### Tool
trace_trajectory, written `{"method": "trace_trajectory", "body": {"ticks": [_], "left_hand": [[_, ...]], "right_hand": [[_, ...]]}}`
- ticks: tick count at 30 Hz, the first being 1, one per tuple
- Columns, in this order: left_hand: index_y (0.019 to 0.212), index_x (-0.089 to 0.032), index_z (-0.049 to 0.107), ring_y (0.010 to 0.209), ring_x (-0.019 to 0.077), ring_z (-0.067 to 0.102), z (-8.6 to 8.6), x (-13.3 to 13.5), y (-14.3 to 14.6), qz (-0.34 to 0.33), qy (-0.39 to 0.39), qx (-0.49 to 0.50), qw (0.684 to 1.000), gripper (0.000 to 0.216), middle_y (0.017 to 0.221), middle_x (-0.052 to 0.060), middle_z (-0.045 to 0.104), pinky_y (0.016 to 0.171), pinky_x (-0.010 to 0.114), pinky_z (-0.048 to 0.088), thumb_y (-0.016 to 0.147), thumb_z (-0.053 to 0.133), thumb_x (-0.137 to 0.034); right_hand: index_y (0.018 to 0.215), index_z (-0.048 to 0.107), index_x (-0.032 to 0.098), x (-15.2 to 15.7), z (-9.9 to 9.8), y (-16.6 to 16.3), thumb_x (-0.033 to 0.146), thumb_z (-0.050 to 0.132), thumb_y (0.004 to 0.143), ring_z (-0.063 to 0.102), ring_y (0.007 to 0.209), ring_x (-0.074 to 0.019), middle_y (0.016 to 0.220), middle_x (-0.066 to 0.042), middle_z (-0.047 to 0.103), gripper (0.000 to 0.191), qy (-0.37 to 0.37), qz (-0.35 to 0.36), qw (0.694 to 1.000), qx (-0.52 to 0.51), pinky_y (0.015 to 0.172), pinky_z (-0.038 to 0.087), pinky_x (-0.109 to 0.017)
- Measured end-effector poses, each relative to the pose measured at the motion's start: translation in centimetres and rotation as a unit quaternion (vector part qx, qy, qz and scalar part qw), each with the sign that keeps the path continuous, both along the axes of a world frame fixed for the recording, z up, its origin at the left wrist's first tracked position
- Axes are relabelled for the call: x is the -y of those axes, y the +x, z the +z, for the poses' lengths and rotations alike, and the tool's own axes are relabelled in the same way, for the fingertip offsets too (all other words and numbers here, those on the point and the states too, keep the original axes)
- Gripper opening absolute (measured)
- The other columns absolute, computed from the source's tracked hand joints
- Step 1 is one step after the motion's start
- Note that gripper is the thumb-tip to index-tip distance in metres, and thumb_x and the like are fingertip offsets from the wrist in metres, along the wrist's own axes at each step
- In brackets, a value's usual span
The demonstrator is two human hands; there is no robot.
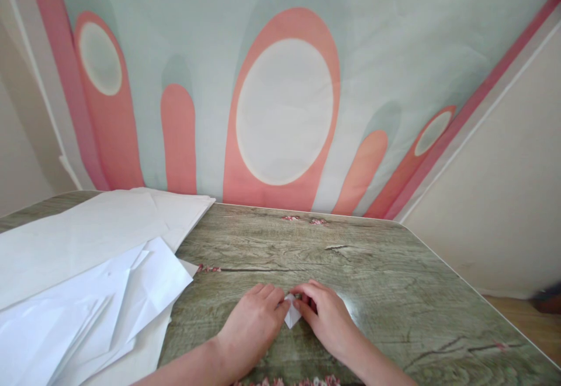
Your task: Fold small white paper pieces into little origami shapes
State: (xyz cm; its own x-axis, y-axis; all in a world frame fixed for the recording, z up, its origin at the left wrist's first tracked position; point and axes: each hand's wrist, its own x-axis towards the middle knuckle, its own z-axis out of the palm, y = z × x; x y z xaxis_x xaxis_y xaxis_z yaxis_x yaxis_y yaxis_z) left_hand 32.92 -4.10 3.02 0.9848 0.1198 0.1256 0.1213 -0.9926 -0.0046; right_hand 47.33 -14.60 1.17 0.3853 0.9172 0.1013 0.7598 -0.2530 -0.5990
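Note:
A small folded piece of white paper lies on the wood-grain table, near the front middle. My left hand rests on its left side with the fingers bent and pressed against the paper. My right hand covers its right side, fingers curled and pinching the upper edge. Only a small pointed part of the paper shows between the two hands.
A loose pile of white paper sheets covers the table's left part. A wall hanging with pink arches and pale ovals stands right behind the table. The table's right edge drops to a wooden floor.

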Motion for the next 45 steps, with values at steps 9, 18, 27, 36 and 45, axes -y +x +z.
{"method": "trace_trajectory", "body": {"ticks": [9, 18, 27, 36, 45], "left_hand": [[0.097, -0.016, 0.063, 0.079, 0.0234, 0.060, -0.1, 0.3, 0.2, 0.010, 0.015, -0.001, 1.000, 0.013, 0.087, 0.005, 0.062, 0.071, 0.037, 0.049, 0.086, 0.057, -0.013], [0.097, -0.017, 0.062, 0.077, 0.0227, 0.059, 0.0, 0.3, 0.0, 0.017, 0.006, 0.006, 1.000, 0.011, 0.085, 0.004, 0.061, 0.070, 0.035, 0.048, 0.087, 0.058, -0.016], [0.093, -0.017, 0.063, 0.075, 0.0226, 0.058, -0.2, 0.6, 0.0, 0.019, 0.002, 0.006, 1.000, 0.009, 0.085, 0.006, 0.060, 0.068, 0.035, 0.048, 0.086, 0.058, -0.014], [0.098, -0.015, 0.062, 0.080, 0.0240, 0.058, 0.0, 0.9, -0.3, 0.017, 0.011, -0.015, 1.000, 0.013, 0.089, 0.006, 0.060, 0.071, 0.038, 0.048, 0.086, 0.056, -0.014], [0.121, -0.012, 0.054, 0.112, 0.0291, 0.049, -1.0, 2.8, -1.3, -0.010, 0.041, 0.011, 0.999, 0.038, 0.118, 0.013, 0.059, 0.096, 0.044, 0.036, 0.092, 0.049, -0.036]], "right_hand": [[0.098, 0.067, 0.023, 0.2, -0.7, 0.2, 0.022, 0.053, 0.086, 0.058, 0.074, -0.0172, 0.078, 0.000, 0.061, 0.018, 0.011, 0.014, 1.000, 0.011, 0.069, 0.040, -0.026], [0.090, 0.066, 0.023, 0.1, -1.4, 0.7, 0.027, 0.055, 0.085, 0.056, 0.067, -0.0162, 0.073, 0.001, 0.060, 0.012, 0.002, 0.025, 1.000, -0.012, 0.064, 0.039, -0.025], [0.083, 0.064, 0.023, -0.1, -0.8, 0.8, 0.027, 0.060, 0.082, 0.054, 0.064, -0.0147, 0.070, 0.003, 0.058, 0.006, -0.010, 0.020, 0.999, -0.030, 0.060, 0.037, -0.024], [0.079, 0.063, 0.022, -0.3, -0.5, 0.7, 0.026, 0.063, 0.080, 0.053, 0.063, -0.0132, 0.069, 0.004, 0.058, 0.004, -0.008, 0.011, 0.999, -0.034, 0.059, 0.036, -0.023], [0.079, 0.064, 0.022, -0.2, -0.2, 0.6, 0.022, 0.062, 0.079, 0.051, 0.060, -0.0116, 0.067, 0.005, 0.057, 0.002, -0.004, 0.005, 0.999, -0.043, 0.057, 0.034, -0.021]]}}
